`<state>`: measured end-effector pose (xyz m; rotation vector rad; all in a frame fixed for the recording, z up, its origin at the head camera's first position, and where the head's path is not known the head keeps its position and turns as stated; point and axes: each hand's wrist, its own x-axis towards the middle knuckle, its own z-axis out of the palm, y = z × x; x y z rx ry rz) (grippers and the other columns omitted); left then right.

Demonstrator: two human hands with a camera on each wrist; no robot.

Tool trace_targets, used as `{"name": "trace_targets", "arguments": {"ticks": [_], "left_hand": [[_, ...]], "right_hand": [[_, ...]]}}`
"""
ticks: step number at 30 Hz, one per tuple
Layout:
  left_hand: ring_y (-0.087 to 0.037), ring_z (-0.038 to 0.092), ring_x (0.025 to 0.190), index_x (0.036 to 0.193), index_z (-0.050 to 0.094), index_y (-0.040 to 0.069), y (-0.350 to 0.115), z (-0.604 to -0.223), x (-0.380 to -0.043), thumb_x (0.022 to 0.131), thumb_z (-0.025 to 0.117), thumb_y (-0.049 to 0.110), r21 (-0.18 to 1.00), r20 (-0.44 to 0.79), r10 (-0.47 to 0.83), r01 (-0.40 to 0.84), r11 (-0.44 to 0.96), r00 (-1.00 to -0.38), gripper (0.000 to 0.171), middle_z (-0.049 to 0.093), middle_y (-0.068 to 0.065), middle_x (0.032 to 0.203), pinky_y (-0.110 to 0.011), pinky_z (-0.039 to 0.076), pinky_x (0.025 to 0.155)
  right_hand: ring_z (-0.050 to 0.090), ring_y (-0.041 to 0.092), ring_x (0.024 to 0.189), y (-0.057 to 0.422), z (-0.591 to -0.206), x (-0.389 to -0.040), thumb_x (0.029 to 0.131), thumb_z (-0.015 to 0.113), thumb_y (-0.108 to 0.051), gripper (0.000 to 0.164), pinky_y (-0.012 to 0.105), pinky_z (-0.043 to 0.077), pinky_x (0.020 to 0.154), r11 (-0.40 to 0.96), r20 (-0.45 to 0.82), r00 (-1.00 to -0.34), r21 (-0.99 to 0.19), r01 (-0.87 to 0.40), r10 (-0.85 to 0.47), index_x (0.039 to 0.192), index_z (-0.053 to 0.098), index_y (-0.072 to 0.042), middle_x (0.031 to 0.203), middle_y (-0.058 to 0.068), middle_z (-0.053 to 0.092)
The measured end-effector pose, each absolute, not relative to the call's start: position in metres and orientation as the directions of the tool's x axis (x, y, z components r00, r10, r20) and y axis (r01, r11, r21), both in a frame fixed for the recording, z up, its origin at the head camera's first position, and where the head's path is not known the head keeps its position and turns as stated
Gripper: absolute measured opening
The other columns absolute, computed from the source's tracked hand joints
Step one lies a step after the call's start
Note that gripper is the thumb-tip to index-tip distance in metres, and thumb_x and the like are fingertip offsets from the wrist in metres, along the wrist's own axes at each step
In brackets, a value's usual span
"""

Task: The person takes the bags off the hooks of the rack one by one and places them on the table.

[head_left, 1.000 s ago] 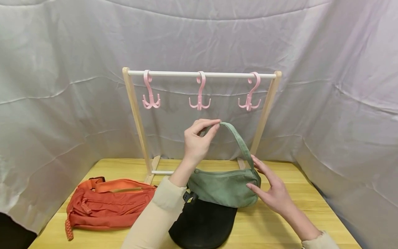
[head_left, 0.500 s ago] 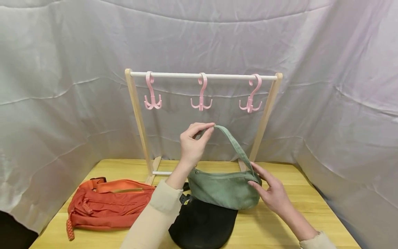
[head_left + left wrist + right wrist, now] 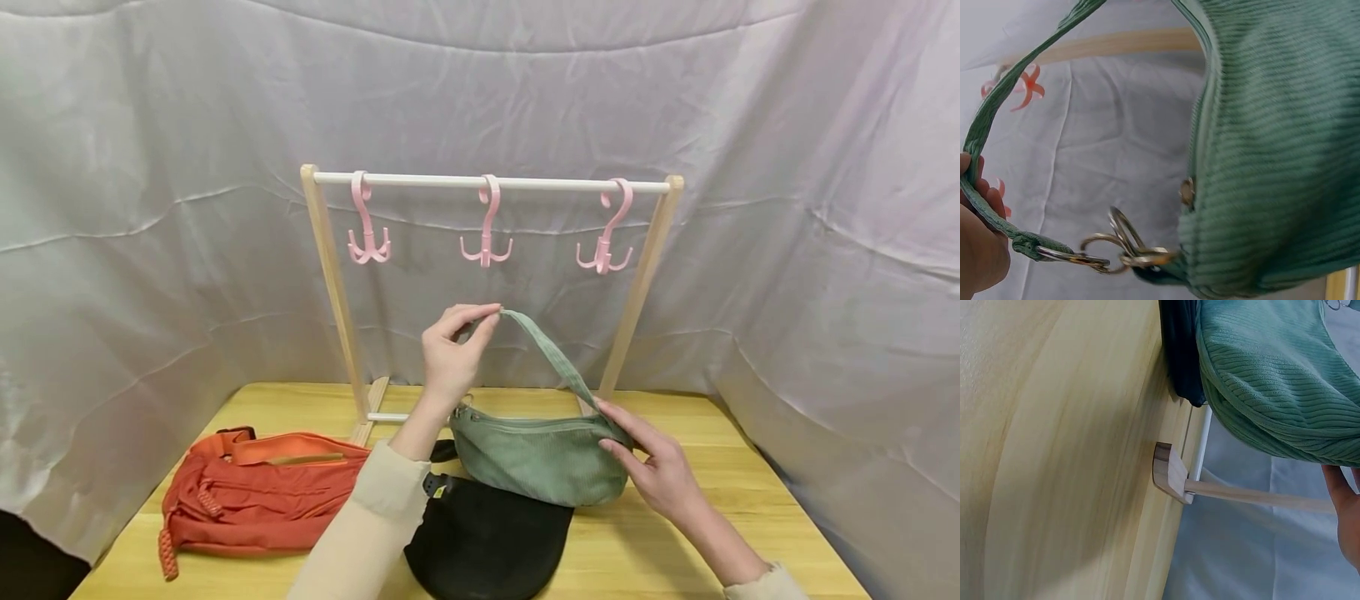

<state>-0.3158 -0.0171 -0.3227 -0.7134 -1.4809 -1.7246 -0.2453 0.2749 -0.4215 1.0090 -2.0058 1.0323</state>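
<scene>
A green corduroy shoulder bag (image 3: 540, 458) hangs by its raised strap (image 3: 551, 354), its lower edge overlapping the black cap-like item in the head view. My left hand (image 3: 453, 346) pinches the top of that strap between thumb and fingers. At the bag's right end, my right hand (image 3: 660, 467) holds the corner near the strap's base, thumb in front. The left wrist view shows metal rings (image 3: 1119, 247) joining strap and bag beside the zip. In the right wrist view, fingers (image 3: 1338, 487) meet the bag's end from below.
Behind the bag stands a wooden rack with a white rail (image 3: 420, 179) carrying pink hooks (image 3: 486, 233). A red-orange bag (image 3: 255, 500) lies at the left of the wooden table (image 3: 735, 492). The black item (image 3: 491, 533) lies at the front; grey cloth (image 3: 187, 125) surrounds everything.
My left hand has moved left and slightly down with the strap, tilting it further left. The right hand's thumb and index have drawn closer together on the bag's end.
</scene>
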Motion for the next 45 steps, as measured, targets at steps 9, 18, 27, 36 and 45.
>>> {"name": "trace_targets", "arguments": {"ticks": [9,18,27,36,45], "left_hand": [[-0.012,0.062,0.093,0.104,0.081,-0.002,-0.026,-0.331,-0.321,0.091,0.078,0.000,0.610,0.781,-0.153,0.792,-0.025,-0.606,0.013,0.075,-0.020,0.099,-0.023,0.050,0.083],[-0.009,0.058,0.086,0.102,0.080,-0.005,-0.032,-0.341,-0.327,0.092,0.076,-0.004,0.658,0.748,-0.144,0.752,0.032,-0.648,0.011,0.074,-0.023,0.096,-0.017,0.047,0.079],[-0.009,0.057,0.078,0.104,0.081,0.000,-0.040,-0.352,-0.336,0.092,0.078,0.003,0.716,0.698,-0.120,0.693,0.087,-0.706,0.012,0.075,-0.018,0.097,-0.019,0.047,0.070],[-0.028,0.064,0.080,0.106,0.082,0.008,-0.051,-0.364,-0.342,0.094,0.079,0.015,0.780,0.625,-0.068,0.618,0.094,-0.778,0.015,0.078,-0.010,0.101,-0.025,0.051,0.068],[-0.030,0.065,0.078,0.106,0.082,0.009,-0.057,-0.376,-0.345,0.094,0.079,0.016,0.824,0.562,-0.033,0.555,0.118,-0.827,0.015,0.079,-0.009,0.102,-0.022,0.048,0.063]], "right_hand": [[0.055,0.012,0.137,0.278,-0.425,-0.248,0.078,0.077,0.018,0.062,0.019,0.045,0.107,0.384,0.812,-0.463,-0.326,-0.864,-0.355,0.137,0.063,0.006,0.138,0.023,0.064],[0.061,0.007,0.124,0.277,-0.423,-0.245,0.079,0.077,0.018,0.060,0.013,0.048,0.097,0.421,0.797,-0.486,-0.327,-0.846,-0.360,0.135,0.067,0.000,0.129,0.015,0.068],[0.064,0.009,0.112,0.276,-0.425,-0.244,0.078,0.076,0.021,0.057,0.013,0.053,0.080,0.364,0.811,-0.468,-0.343,-0.866,-0.350,0.131,0.068,0.003,0.123,0.017,0.068],[0.063,0.011,0.115,0.275,-0.429,-0.247,0.082,0.074,0.019,0.048,0.014,0.051,0.087,0.307,0.828,-0.442,-0.346,-0.887,-0.344,0.128,0.069,0.005,0.122,0.018,0.068],[0.062,0.011,0.118,0.272,-0.427,-0.245,0.082,0.069,0.025,0.049,0.015,0.051,0.093,0.267,0.817,-0.469,-0.395,-0.879,-0.335,0.128,0.068,0.007,0.123,0.019,0.067]]}}
